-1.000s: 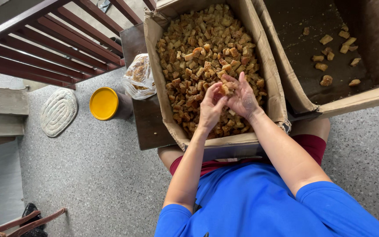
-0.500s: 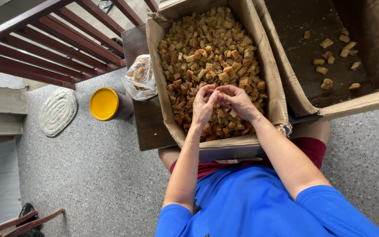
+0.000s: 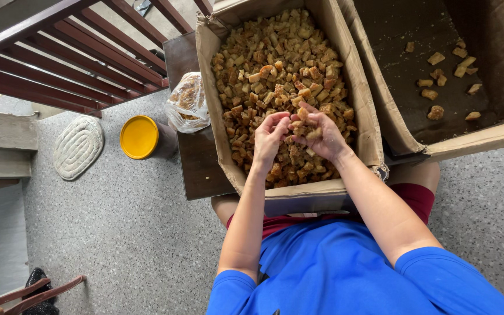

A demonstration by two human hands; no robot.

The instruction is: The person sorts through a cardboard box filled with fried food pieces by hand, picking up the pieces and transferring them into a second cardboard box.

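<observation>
Picking through brown chunks (image 3: 281, 64) in the middle cardboard box (image 3: 360, 111); left hand (image 3: 269, 137) pinching one, right hand (image 3: 322, 134) cupping several. Next needs careful sorting.

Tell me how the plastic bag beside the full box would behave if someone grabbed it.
The bag looks thin and crinkled, so it would probably sag and change shape in a grip. It holds only a small heap of brown pieces like those in the box, so it is likely light. Its knotted top suggests little would spill, though the film may tear if pulled hard.
</observation>
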